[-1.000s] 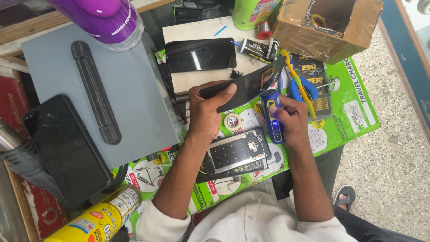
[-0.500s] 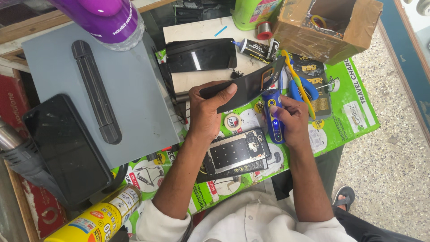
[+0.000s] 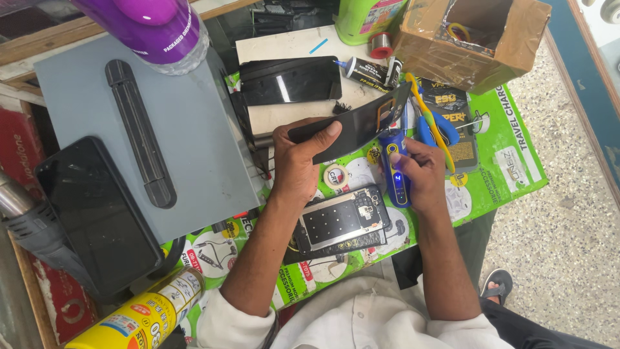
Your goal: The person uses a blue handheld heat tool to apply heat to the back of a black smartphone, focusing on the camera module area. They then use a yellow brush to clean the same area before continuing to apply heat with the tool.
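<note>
Head camera view: the left hand (image 3: 298,163) is closed on a thin black phone panel (image 3: 352,126), thumb on top and fingers underneath, holding it tilted above the middle of the bench. That panel is dark and glossy, long and narrow, with a brownish patch near its far right end. The right hand (image 3: 418,173) is wrapped around a blue pen-shaped tool (image 3: 395,169) with a small lit display on its body; the tool's tip meets the panel's right end from below.

Just near of the hands lies an opened phone body (image 3: 342,223), face down, showing a dark plate with rows of pale dots. A small roll of tape (image 3: 335,175) sits between it and the left hand.

Far of the panel, a second black screen (image 3: 290,80) rests on a pale board (image 3: 290,55), with a small black glue tube (image 3: 368,70) to its right. A brown cardboard box (image 3: 475,40), open at the top, stands at the far right. Under everything spreads a bright green printed sheet (image 3: 510,139) with pictures of accessories.

On the left sits a grey slab (image 3: 194,142) bearing a long black bar, with a purple bottle (image 3: 158,29) at its far edge. A yellow spray can (image 3: 139,320) lies at the near left, and a red carton (image 3: 19,142) stands at the left edge.
</note>
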